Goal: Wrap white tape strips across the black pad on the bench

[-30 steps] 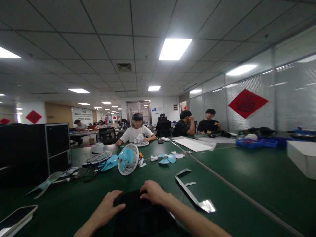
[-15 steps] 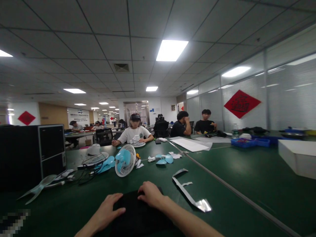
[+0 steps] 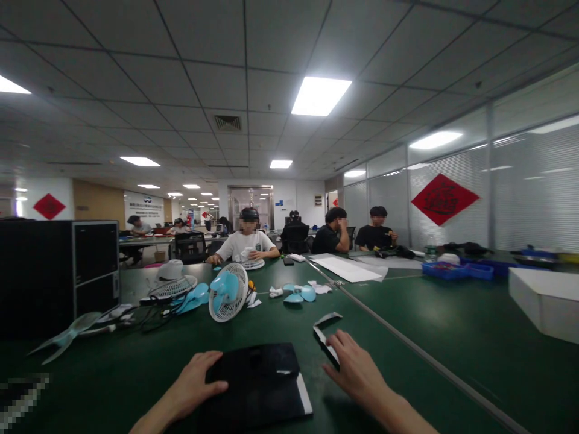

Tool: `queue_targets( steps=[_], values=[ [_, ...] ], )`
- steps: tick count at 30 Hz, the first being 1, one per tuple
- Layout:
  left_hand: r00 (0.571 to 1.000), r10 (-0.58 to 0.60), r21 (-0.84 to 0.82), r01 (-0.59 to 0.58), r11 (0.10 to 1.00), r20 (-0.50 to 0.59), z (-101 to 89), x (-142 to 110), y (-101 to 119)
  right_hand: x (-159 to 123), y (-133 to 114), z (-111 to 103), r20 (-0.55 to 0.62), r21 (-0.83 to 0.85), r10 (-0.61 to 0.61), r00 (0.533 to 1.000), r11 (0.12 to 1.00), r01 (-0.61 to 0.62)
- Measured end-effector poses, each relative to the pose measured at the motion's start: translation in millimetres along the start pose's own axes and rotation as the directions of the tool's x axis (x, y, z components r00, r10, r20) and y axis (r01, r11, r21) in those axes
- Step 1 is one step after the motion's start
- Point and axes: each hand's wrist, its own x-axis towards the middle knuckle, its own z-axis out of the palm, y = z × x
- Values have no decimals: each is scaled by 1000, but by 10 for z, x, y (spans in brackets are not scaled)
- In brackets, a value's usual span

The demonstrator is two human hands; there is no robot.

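Note:
A flat black rectangular item (image 3: 253,386), like a folder or pouch, lies on the green table with a white strip along its right edge. Against its left side rests my left hand (image 3: 199,383), thumb and fingers spread, the thumb over its surface. My right hand (image 3: 353,364) is to the right of it, fingers apart and slightly bent, above a bent silver-white strip (image 3: 320,333). The hand hides the lower part of that strip. Whether the fingers touch it, I cannot tell.
Beyond lie a white fan cage with blue blades (image 3: 228,292), loose blue blades (image 3: 298,293) and cables. A black computer case (image 3: 94,271) stands left. White sheets (image 3: 348,267), blue trays (image 3: 446,271) and a white box (image 3: 543,301) are right. A person (image 3: 246,247) sits opposite.
My right hand has left the black item and moved right, over the silver-white strip. The black item's right part and white edge now show. My left hand stays at the left side.

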Motion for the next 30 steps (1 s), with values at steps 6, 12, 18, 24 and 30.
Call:
queue_targets(
  steps=[6, 12, 18, 24, 30],
  values=[
    [1000, 23, 12, -23, 1000, -7, 76, 88, -171, -304, 266, -36, 97, -35, 96, 991, 995, -93],
    [998, 30, 41, -28, 999, -54, 142, 159, -253, -265, 245, -7, 148, -69, 36, 988, 997, -26],
    [999, 37, 15, -37, 999, -17, 84, 101, -183, -276, 393, -109, -94, 8, 21, 995, 1000, -20],
    [999, 45, 14, -45, 999, -21, 47, 37, -58, -265, 422, -325, -418, 161, 130, 899, 985, -67],
    [928, 106, -77, -142, 987, -356, -114, 51, 82, -150, 27, -602, -281, 505, 151, 948, 863, 12]
  ],
)
